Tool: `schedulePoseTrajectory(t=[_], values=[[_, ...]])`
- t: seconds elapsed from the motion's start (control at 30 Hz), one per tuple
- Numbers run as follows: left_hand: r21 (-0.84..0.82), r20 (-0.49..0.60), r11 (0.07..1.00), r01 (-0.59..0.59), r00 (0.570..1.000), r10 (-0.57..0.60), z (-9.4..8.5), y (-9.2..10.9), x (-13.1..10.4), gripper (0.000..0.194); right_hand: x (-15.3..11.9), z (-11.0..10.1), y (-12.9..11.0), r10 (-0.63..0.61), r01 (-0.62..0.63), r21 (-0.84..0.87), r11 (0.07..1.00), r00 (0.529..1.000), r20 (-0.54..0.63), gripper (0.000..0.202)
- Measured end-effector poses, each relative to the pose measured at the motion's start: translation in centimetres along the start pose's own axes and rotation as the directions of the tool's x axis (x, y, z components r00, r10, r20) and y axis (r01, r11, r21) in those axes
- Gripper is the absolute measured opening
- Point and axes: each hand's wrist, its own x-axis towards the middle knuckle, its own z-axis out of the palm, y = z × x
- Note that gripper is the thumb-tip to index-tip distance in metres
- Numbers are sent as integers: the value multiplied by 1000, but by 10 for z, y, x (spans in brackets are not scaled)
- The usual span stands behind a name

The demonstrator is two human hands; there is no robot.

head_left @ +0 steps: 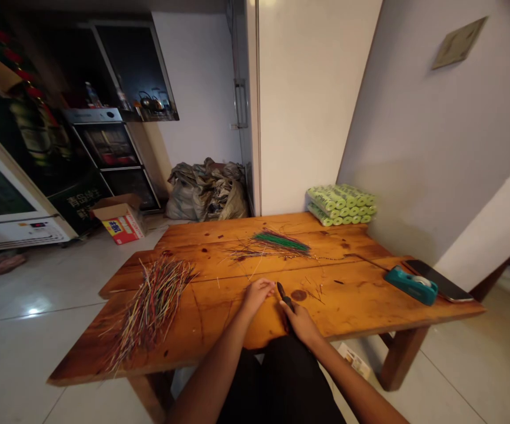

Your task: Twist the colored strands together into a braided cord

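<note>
My left hand (258, 292) is just above the near part of the wooden table, thumb and fingers pinched together. Whatever sits in that pinch is too small to make out. My right hand (301, 321) is wrapped round a slim black hand tool (283, 293), whose dark tip points up beside my left fingertips. Its exact kind does not show. Short wire offcuts (315, 290) lie to the right of the tool. Beyond my hands is a bundle of green and reddish wires (281, 241). A large heap of mixed-colour wires (158, 306) spreads over the table's left side.
A teal tape dispenser (411, 285) and a dark phone-like slab (440, 281) are at the table's right end (370, 312). Packs of green-wrapped rolls (341, 204) sit at the back right. Stuffed bags (208, 191) and an open carton (120, 219) stand on the floor behind.
</note>
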Motion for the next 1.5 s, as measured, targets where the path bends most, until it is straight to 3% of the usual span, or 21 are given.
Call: schedulePoseTrajectory(t=[0.37,0.7,0.83,0.97,1.2,1.37,1.5], values=[[62,-84,997,-39,996,44,-12,-1,7,14,2,3,4,65,-72,270,960,997,32,43],[179,-89,983,45,996,-29,-14,-12,10,17,-1,-9,16,91,-156,544,824,985,146,43],[287,-77,956,65,996,-45,3,-16,16,23,-10,-14,17,50,-118,608,785,991,128,45],[411,-64,911,-8,997,37,22,-12,20,20,-16,-16,15,47,-93,658,747,995,88,49],[657,-20,749,-85,991,130,16,-10,0,33,-15,-15,14,59,-113,698,707,993,101,56],[755,135,628,-188,982,132,52,-14,-12,45,-18,-19,12,67,-116,727,677,993,97,55],[781,245,559,-279,960,137,76,-18,-10,51,-34,-40,24,75,-53,824,564,997,13,51]])
